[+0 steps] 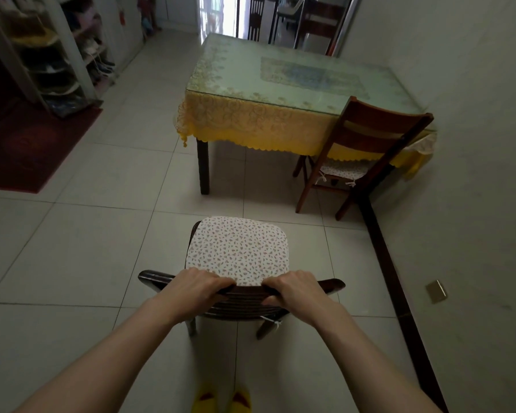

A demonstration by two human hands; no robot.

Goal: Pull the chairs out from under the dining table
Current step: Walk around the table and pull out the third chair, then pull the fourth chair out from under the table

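A dark wooden chair [331, 285] with a flowered seat cushion [239, 248] stands on the tiled floor, well apart from the dining table [280, 84]. My left hand [195, 286] and my right hand [295, 289] both grip the top rail of its backrest. The table has a glass top over a yellow lace cloth. A second reddish-brown chair [370, 135] stands at the table's near right corner, its seat partly under the hanging cloth.
A white wall with a dark skirting board [399, 287] runs along the right. Shoe shelves [69, 55] and a red mat [27, 144] lie at the left. A doorway [221, 13] opens behind the table. Yellow slippers [221, 402] show at the bottom.
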